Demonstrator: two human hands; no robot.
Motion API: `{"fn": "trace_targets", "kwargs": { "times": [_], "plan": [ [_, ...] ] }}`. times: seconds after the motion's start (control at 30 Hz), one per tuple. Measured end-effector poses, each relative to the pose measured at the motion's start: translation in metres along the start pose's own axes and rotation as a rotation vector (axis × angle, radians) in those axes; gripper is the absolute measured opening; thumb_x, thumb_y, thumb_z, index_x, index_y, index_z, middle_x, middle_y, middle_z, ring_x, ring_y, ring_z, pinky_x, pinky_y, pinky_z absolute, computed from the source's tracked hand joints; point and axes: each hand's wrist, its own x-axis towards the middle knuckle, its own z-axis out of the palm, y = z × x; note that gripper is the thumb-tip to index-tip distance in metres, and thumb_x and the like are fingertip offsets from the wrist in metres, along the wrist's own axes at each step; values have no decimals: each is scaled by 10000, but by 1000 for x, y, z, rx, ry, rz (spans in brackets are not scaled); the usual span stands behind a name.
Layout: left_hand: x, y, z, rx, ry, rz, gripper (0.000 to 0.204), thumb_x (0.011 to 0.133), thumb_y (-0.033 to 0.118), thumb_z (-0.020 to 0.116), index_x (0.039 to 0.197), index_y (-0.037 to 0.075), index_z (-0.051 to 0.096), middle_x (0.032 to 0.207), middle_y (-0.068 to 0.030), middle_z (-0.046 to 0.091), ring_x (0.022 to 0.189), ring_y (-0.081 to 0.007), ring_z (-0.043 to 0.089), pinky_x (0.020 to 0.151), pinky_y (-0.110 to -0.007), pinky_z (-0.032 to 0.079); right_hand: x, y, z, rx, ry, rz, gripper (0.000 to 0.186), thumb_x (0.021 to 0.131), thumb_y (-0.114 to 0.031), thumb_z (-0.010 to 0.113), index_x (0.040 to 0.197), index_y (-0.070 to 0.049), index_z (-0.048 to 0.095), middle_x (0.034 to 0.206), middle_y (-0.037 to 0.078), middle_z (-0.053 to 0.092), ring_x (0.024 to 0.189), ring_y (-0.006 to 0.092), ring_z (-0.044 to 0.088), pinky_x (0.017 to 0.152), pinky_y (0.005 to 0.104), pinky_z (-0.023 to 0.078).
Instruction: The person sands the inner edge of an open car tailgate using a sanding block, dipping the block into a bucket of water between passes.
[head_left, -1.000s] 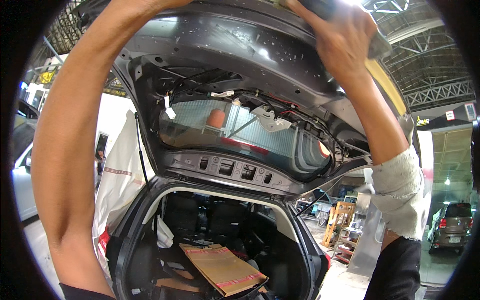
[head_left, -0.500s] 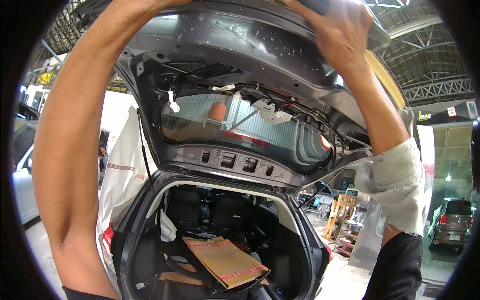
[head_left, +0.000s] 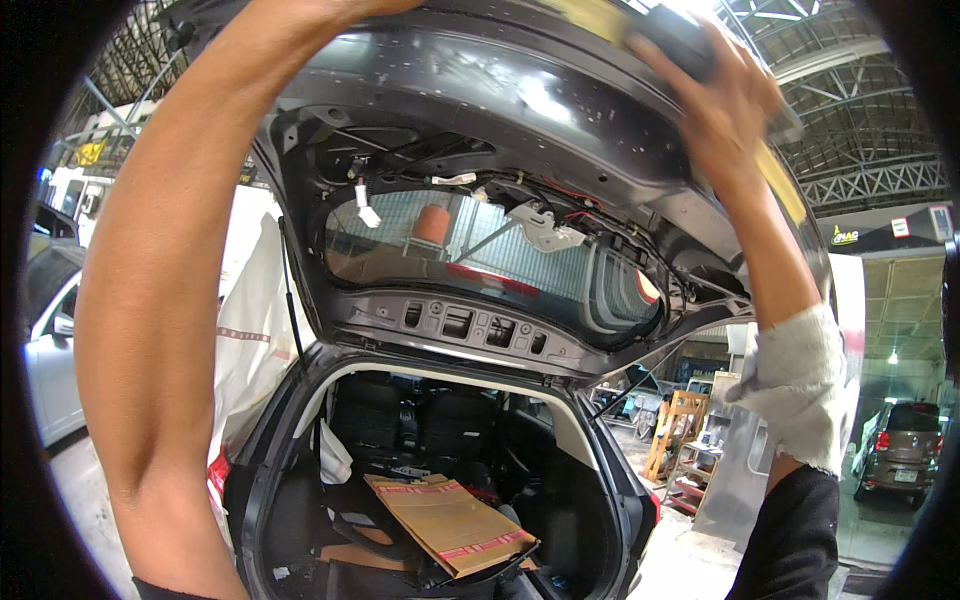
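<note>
The raised dark tailgate (head_left: 450,80) of a car spans the upper view, its inner trim off and wiring showing. At its outer edge my right hand (head_left: 728,110) is closed around a dark sanding block (head_left: 682,42), pressed near a yellowish patch (head_left: 590,15) on the panel. That hand is slightly blurred. My left hand (head_left: 375,6) reaches up to the tailgate's edge at the top of the view; its fingers are cut off by the frame. A ragged pale cloth cuff (head_left: 800,365) wraps my right forearm.
Below is the open cargo area with a flattened cardboard piece (head_left: 455,520). Gas struts (head_left: 290,290) flank the opening. White sheeting (head_left: 250,330) hangs at left beside a silver car (head_left: 55,350). A wooden rack (head_left: 675,435) and another parked car (head_left: 900,450) stand at right.
My right hand has moved right and a little lower with the sanding block, so the block and yellowish patch show more. My left arm has shifted slightly right.
</note>
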Motion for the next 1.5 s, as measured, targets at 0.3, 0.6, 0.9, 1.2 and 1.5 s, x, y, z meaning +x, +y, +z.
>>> {"fn": "trace_targets", "kwargs": {
  "times": [0.3, 0.6, 0.9, 1.2, 1.5],
  "plan": [
    [2, 10, 29, -34, 27, -26, 211, 751, 77, 526, 857, -32, 672, 865, -272, 683, 870, -430, 665, 799, -491, 527, 31, -31, 15, -83, -30, 44, 632, 823, -27, 608, 1302, -439, 621, 1311, 87, 505, 1174, 257, 492, 930, 398, 302],
    [12, 1, 30, 36, 54, 38, 198, 753, 92, 543, 845, -25, 674, 844, -263, 683, 857, -419, 666, 792, -489, 530, -14, 16, 0, 36, -3, -47, 685, 807, -5, 615, 1323, -455, 592, 1326, 90, 484, 1183, 273, 484, 961, 434, 307],
    [10, 9, 34, -3, 8, 49, 191, 760, 89, 548, 845, -30, 670, 843, -266, 682, 860, -425, 668, 786, -486, 535, -36, 37, 4, 11, 25, -87, 649, 831, -5, 605, 1317, -436, 603, 1313, 94, 507, 1119, 278, 499, 942, 417, 336],
    [2, 1, 15, 24, -54, -25, 191, 764, 81, 544, 845, -38, 671, 842, -277, 679, 857, -429, 671, 784, -482, 539, 61, -43, 7, 173, 23, -21, 571, 841, -34, 549, 1283, -388, 624, 1369, 145, 467, 1204, 320, 490, 921, 466, 367],
    [4, 12, 26, -14, 4, -4, 188, 750, 83, 548, 820, -34, 677, 846, -275, 679, 844, -433, 669, 781, -485, 537, 21, -18, 9, 130, -53, -20, 678, 808, -3, 577, 1316, -451, 596, 1330, 107, 482, 1181, 292, 475, 938, 441, 337]
  ]
}}
